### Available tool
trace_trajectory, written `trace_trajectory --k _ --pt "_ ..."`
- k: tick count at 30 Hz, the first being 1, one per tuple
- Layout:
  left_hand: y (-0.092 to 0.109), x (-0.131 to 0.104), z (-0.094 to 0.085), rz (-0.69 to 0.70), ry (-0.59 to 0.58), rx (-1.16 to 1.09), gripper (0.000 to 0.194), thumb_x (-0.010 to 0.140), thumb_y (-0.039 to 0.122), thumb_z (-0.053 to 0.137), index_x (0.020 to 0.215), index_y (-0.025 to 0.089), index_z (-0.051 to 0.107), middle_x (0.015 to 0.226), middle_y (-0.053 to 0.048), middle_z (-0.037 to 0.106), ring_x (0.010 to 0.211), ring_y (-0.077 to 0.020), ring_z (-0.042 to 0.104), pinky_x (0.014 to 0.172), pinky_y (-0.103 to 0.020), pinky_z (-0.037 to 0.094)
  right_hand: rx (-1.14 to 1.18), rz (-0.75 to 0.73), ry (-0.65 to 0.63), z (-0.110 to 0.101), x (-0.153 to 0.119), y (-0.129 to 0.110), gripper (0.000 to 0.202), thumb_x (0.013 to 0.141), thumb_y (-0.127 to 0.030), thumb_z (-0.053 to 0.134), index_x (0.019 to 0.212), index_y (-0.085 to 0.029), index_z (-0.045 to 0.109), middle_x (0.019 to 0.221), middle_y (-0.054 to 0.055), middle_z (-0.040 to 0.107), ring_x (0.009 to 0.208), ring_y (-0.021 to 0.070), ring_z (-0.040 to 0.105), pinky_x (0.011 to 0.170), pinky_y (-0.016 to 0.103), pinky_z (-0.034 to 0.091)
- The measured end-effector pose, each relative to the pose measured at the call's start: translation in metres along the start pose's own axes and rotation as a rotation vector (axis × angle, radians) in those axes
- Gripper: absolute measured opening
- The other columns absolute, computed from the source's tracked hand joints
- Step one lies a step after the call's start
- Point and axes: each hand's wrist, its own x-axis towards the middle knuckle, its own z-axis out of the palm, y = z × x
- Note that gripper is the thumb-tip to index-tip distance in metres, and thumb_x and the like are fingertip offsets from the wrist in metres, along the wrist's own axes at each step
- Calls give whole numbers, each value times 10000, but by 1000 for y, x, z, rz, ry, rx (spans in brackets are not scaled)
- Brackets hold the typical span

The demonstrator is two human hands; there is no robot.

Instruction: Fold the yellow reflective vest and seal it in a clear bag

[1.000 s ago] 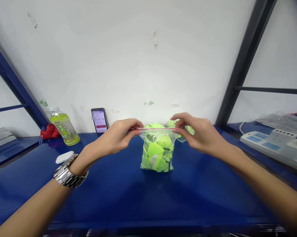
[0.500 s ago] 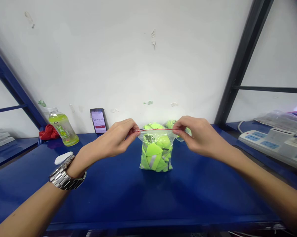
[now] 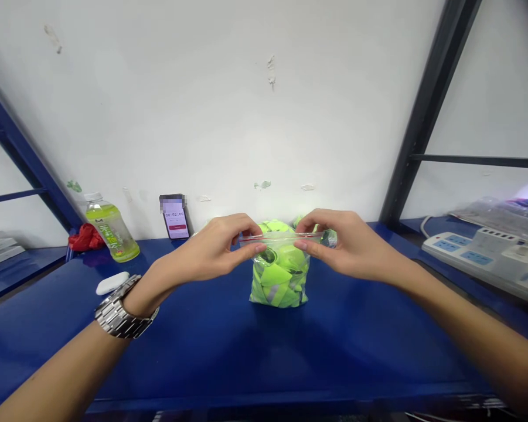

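A clear zip-lock bag (image 3: 278, 276) stands upright on the blue table, packed with folded neon-yellow fabric that has grey reflective strips. Its red zip line runs across the top. My left hand (image 3: 220, 243), with a metal watch on the wrist, pinches the left part of the bag's top edge between thumb and fingers. On the right part of the same edge, my right hand (image 3: 340, 241) has its thumb in front and its fingers behind. More neon-yellow material (image 3: 297, 221) shows partly behind the bag, mostly covered by the right hand.
At the back left are a drink bottle (image 3: 113, 230), a red crumpled item (image 3: 86, 237) and a phone (image 3: 174, 217) leaning on the wall. A small white case (image 3: 112, 283) lies near my left wrist. Power strips (image 3: 470, 249) sit at the right, beside a dark post (image 3: 415, 117).
Both hands have moved inward along the bag's top edge and are closer together. The zip edge now sits slightly lower and tilts toward me, with its ends sticking out past the fingers.
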Motion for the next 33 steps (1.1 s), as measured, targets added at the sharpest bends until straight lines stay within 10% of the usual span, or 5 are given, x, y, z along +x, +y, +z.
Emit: trace_trajectory --k 33 --pt "4 7 10 42 34 69 112 911 237 479 862 161 545 795 -22 577 689 -122 493 637 -262 393 120 176 -8 9 3 -2 42 792 -207 628 772 -171 640 784 47 691 774 202 641 712 339 502"
